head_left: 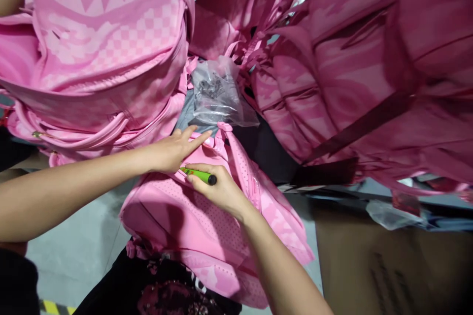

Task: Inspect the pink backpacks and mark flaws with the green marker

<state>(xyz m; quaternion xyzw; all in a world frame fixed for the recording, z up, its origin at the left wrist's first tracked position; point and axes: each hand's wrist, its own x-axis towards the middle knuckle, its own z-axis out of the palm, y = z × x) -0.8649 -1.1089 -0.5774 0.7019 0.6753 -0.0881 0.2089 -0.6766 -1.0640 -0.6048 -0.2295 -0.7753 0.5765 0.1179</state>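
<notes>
A pink backpack (pixel 199 206) lies across my lap, its dotted padded side and straps facing up. My left hand (pixel 175 150) rests on the upper edge of this backpack, fingers stretched out and spread. Just below and to the right, my right hand (pixel 218 184) grips a short green tool with a black end (pixel 201 175). Its tip points left, close to the heel of my left hand and touching or nearly touching the fabric. The tool's exact kind cannot be made out.
A large pink checkered backpack (pixel 111 54) stands at the upper left. More pink backpacks (pixel 354 59) are piled on the right. Between them lies a clear plastic bag (pixel 219 91) with small dark items. A cardboard box (pixel 388 261) sits at the lower right.
</notes>
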